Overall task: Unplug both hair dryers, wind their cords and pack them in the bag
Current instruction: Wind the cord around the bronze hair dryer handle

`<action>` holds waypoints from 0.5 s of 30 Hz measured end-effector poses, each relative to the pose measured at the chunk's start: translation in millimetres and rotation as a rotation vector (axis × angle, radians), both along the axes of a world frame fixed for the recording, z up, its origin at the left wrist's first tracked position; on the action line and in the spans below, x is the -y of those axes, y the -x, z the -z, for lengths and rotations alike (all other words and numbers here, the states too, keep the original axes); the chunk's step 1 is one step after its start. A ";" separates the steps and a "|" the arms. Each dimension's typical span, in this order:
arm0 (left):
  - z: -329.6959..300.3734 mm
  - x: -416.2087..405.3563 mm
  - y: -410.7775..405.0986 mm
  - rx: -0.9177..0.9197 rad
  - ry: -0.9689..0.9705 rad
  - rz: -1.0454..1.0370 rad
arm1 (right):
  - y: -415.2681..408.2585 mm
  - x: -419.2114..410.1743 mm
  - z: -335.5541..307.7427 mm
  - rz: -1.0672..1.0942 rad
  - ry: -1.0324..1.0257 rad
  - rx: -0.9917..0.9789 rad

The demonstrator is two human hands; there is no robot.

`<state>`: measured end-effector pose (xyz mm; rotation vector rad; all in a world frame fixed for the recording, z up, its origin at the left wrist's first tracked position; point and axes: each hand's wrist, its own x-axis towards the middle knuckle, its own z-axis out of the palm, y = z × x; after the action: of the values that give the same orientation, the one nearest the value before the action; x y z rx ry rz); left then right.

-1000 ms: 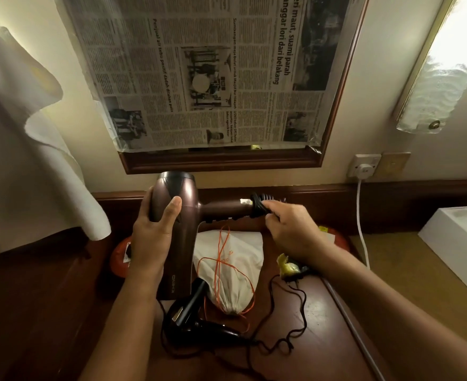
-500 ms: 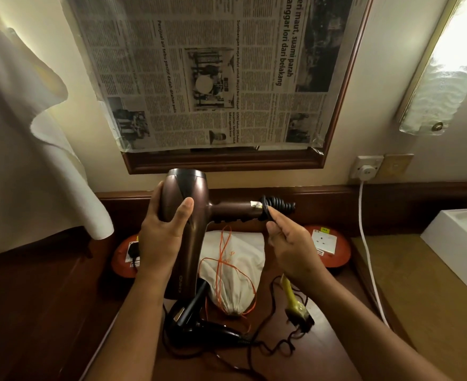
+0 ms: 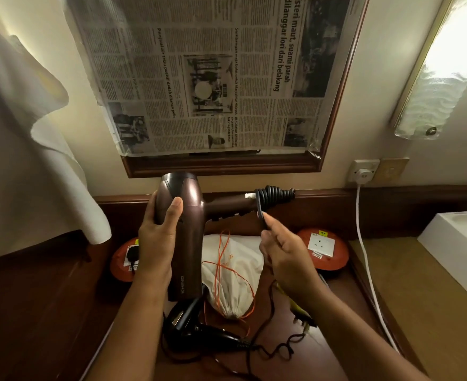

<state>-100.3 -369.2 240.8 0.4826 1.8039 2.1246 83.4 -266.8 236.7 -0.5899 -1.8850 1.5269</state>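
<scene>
My left hand [image 3: 158,240] grips the barrel of a brown hair dryer [image 3: 184,213], held up with its handle pointing right. Several turns of its black cord [image 3: 275,194] are wound around the handle's end. My right hand [image 3: 284,254] pinches that cord just below the coil. A black hair dryer [image 3: 192,329] lies on the wooden table [image 3: 48,312] below, its cord [image 3: 271,350] loose beside it. A white drawstring bag [image 3: 232,281] with orange string lies between my hands. A yellow-tagged plug [image 3: 301,314] shows under my right wrist.
Two orange extension reels [image 3: 334,251] sit at the back of the table, the left one [image 3: 122,265] with a black plug in it. A white cable [image 3: 364,259] runs down from the wall socket [image 3: 364,173]. White cloth [image 3: 34,160] hangs at left; a white box [image 3: 458,243] stands at right.
My right hand has wound more cord onto the handle and dropped lower, drawing the cord down from the coil. The brown dryer stays held up in my left hand.
</scene>
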 end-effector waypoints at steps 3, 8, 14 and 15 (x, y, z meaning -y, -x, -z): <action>2.7 4.4 3.0 0.058 0.009 0.021 | -1.5 5.9 11.2 -0.033 0.019 -0.011; 2.9 9.5 5.7 0.101 0.005 0.092 | -4.5 -3.9 26.4 -0.053 0.223 0.019; 1.0 12.0 6.8 0.114 0.013 0.138 | -9.6 -21.3 39.7 -0.196 0.444 0.160; 1.2 12.6 7.2 0.122 0.015 0.144 | -10.0 -23.1 39.7 -0.215 0.481 0.147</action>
<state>-107.5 -381.8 239.6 0.4545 1.6647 1.9978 93.3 -243.7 196.9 -0.7432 -1.7311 2.1572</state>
